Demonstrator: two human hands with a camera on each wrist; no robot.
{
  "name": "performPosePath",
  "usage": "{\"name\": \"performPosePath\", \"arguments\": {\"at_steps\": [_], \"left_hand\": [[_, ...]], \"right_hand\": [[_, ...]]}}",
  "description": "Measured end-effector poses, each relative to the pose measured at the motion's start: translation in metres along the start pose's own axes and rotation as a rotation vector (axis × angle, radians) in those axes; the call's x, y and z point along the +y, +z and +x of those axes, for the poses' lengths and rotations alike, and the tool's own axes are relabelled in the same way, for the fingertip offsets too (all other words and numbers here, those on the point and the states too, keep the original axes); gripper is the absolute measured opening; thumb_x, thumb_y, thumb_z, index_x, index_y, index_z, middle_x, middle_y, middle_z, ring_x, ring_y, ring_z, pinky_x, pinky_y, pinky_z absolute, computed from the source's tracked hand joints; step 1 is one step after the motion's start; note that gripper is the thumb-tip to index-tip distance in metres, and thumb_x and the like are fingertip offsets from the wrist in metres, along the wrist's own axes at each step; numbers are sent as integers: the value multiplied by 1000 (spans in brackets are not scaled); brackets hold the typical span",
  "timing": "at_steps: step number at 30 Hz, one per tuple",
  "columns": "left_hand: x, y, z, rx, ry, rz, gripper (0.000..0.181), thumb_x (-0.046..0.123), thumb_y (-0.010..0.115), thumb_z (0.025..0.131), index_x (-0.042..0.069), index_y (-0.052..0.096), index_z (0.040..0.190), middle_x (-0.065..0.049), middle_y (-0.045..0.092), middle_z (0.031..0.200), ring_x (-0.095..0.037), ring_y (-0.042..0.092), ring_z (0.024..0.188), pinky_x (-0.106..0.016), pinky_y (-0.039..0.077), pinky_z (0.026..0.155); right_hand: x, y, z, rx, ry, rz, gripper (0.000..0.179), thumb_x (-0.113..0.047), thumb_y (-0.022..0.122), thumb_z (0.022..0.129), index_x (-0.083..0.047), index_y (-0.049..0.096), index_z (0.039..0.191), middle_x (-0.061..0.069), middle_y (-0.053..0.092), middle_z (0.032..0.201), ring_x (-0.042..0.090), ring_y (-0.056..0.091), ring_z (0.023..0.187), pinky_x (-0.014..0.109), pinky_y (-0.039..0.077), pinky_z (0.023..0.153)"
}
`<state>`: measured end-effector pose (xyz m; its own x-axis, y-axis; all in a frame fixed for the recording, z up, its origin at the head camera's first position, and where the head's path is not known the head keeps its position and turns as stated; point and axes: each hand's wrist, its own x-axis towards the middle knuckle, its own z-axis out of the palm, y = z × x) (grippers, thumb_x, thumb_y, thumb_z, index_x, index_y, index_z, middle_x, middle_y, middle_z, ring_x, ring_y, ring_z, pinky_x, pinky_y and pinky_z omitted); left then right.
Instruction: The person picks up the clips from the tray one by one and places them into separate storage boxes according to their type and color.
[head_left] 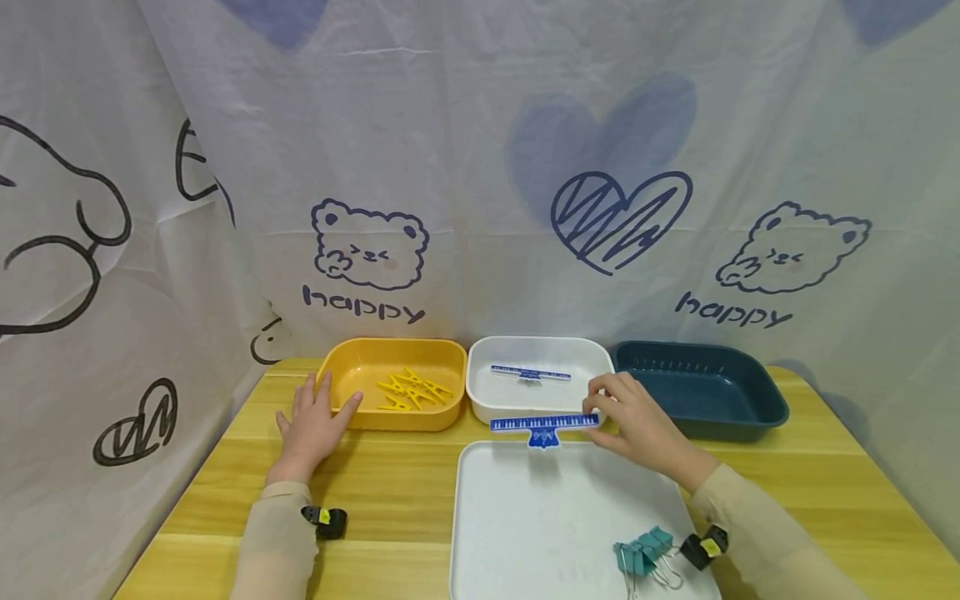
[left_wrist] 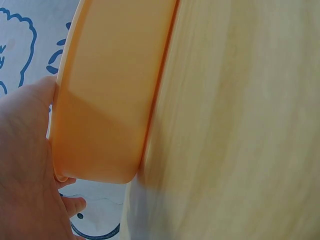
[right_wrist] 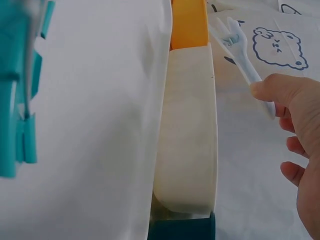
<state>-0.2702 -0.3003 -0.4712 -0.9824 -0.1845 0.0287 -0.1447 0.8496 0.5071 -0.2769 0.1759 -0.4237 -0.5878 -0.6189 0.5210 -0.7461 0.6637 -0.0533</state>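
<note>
My right hand (head_left: 637, 425) pinches one end of a long blue-and-white music clip (head_left: 542, 427) with a piano-key pattern. The clip is held level above the gap between the white bin (head_left: 489, 414) and the white tray (head_left: 517, 500); the right wrist view shows it from the side, between thumb and index finger. Inside the white bin lies a similar music clip (head_left: 551, 375). On the left, my left hand (head_left: 309, 425) rests with spread fingers on the near left corner of the yellow bin (head_left: 360, 350), which contains several yellow clothespins (head_left: 412, 390).
Several teal binder clips (head_left: 647, 550) lie on the tray's near right part. A dark teal bin (head_left: 697, 425) stands to the right of the white one. The three bins line the back of the wooden table (head_left: 390, 517), before a printed curtain (head_left: 480, 275).
</note>
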Motion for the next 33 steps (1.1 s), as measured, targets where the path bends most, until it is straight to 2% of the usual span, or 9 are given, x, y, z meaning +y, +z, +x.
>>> {"name": "performPosePath", "arguments": {"at_steps": [17, 33], "left_hand": [[-1, 1, 0, 4, 5, -5, 94, 70, 31, 94, 5, 6, 157, -25, -4, 162, -51, -2, 148, -78, -7, 107], [0, 0, -1, 4, 7, -11, 92, 68, 31, 96, 5, 6, 157, -25, -4, 162, -51, -2, 147, -78, -7, 107]], "right_hand": [[15, 4, 11, 12, 17, 10, 25, -25, 84, 76, -16, 65, 90, 1, 55, 108, 18, 45, 100, 36, 42, 81], [24, 13, 26, -9, 93, 28, 23, -24, 82, 79, -13, 67, 92, 4, 56, 110, 23, 45, 106, 42, 44, 88]]}}
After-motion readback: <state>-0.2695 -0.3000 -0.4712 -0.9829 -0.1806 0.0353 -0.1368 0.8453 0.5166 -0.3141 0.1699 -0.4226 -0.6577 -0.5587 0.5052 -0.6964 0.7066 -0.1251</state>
